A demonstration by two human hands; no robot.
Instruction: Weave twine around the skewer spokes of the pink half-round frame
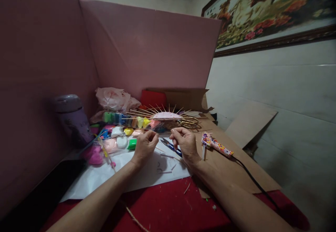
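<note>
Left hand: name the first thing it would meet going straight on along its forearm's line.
Probably the spiky pink half-circle, up and to the right of the left hand in the picture; the depth between them is hard to judge.

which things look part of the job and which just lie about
Likely the job, near the left hand and right hand: pink semicircle with wooden sticks; blue-handled metal snips; floral corded glue gun

Probably just lying about, further off: purple bottle with grey lid; crumpled pink plastic bag
</note>
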